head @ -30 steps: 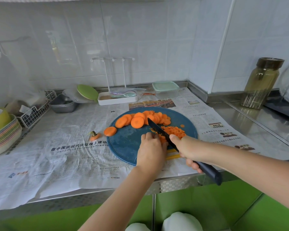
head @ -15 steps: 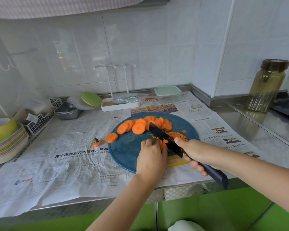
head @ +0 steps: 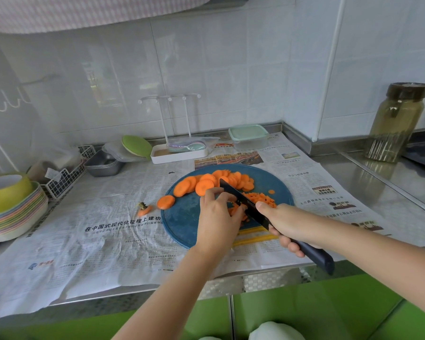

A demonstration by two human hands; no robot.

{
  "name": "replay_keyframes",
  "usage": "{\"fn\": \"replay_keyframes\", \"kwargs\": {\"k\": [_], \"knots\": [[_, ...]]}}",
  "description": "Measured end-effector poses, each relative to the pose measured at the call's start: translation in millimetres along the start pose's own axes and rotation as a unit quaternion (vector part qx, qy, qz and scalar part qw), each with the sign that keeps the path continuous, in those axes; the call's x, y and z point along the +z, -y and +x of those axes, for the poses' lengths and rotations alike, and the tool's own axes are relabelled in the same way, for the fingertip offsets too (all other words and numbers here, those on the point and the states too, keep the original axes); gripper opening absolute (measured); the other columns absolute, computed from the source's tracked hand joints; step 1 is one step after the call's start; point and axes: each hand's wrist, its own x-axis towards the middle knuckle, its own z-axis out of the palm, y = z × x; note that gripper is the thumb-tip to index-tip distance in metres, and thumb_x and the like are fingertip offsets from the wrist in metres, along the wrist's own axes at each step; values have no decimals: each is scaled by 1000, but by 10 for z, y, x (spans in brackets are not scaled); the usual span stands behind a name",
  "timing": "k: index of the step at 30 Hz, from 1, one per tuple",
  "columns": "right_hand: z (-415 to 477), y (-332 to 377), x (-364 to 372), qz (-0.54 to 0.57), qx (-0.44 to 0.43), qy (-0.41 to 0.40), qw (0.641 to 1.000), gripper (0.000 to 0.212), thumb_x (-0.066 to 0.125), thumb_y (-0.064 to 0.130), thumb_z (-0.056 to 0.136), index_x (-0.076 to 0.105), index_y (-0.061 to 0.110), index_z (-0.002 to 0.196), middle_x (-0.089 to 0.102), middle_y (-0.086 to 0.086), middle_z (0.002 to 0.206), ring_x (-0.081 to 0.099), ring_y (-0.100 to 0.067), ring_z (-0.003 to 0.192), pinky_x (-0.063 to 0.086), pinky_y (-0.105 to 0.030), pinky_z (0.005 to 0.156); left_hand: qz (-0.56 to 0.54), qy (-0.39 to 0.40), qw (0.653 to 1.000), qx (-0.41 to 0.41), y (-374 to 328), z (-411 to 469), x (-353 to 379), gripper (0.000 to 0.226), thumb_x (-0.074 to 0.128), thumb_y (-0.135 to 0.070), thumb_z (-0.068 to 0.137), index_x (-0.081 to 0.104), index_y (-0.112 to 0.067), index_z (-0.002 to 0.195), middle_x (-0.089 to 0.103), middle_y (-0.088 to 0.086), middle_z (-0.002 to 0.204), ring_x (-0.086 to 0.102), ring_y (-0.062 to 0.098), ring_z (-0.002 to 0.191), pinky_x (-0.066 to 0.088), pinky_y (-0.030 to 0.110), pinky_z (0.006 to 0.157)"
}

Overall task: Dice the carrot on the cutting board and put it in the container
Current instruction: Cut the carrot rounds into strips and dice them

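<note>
While the right hand (head: 285,222) grips the knife (head: 241,200) by its handle, the left hand (head: 217,217) curls its fingers over the carrot pieces (head: 233,209) beside the blade.

Uncut carrot slices (head: 214,184) fan across the far part of the cutting board (head: 182,217); the diced pile (head: 260,198) lies right of the blade. Hazard: the left fingertips sit against the blade's flank, so a slip would cut them. One stray slice (head: 166,201) straddles the board's left rim, and dice may roll off likewise. The board's near rim lies close to the counter edge. Open newspaper (head: 96,217) lies left; the container (head: 248,137), apparently lidded, stands well behind the board.
</note>
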Motion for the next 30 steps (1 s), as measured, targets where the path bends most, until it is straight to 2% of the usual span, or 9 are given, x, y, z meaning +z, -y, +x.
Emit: {"fn": "replay_keyframes", "kwargs": {"k": [3,7,11,14,17,20,24,30], "knots": [[-19,-5,-19,17,5,11,1000,63,27,66,97,44,10,74,41,1,39,37,-13,28,36,-20,36,21,33,999,-2,-24,68,-46,22,67,-31,86,71,-16,102,50,0,126,33,17,124,26,16,93],[-66,52,-89,26,0,15,1000,63,26,68,96,40,12,69,38,1,40,34,-13,28,34,-18,36,30,32,999,8,-60,139,-98,21,68,-30,85,73,-15,100,54,0,121,33,18,121,19,13,87],[-116,94,-150,32,0,20,999,62,26,67,97,40,13,71,38,2,38,34,-13,28,34,-19,37,24,29,999,14,-80,171,-115,17,69,-27,85,74,-14,95,54,1,122,34,19,120,22,18,90],[-141,83,-166,35,0,15,999,62,27,67,97,42,12,73,39,2,38,35,-13,28,34,-19,37,11,26,1000,4,-104,164,-138,17,72,-29,83,74,-15,91,53,-3,111,36,18,115,23,19,88],[-140,58,-169,32,-7,-1,999,63,27,66,97,43,10,74,40,1,38,36,-13,28,34,-20,37,25,14,999,-43,-73,156,-189,19,70,-34,83,72,-16,90,47,-6,104,35,17,111,22,22,84],[-130,28,-170,38,-10,-10,999,63,26,66,97,42,11,71,40,0,39,36,-14,29,34,-20,37,54,17,993,-100,11,134,-215,24,67,-38,85,71,-16,91,52,0,109,36,21,114,25,26,86],[-129,9,-162,45,-12,-13,999,63,28,66,97,42,10,71,40,0,39,36,-14,28,33,-19,35,80,48,987,-132,-15,104,-215,28,63,-44,86,69,-18,92,51,2,108,38,24,113,28,31,84],[-130,20,-170,45,-13,-12,999,63,28,66,97,43,10,73,41,-1,41,36,-14,28,34,-18,35,126,74,981,-126,-72,163,-246,31,56,-45,91,69,-18,97,51,3,111,40,26,111,27,34,85]]}}
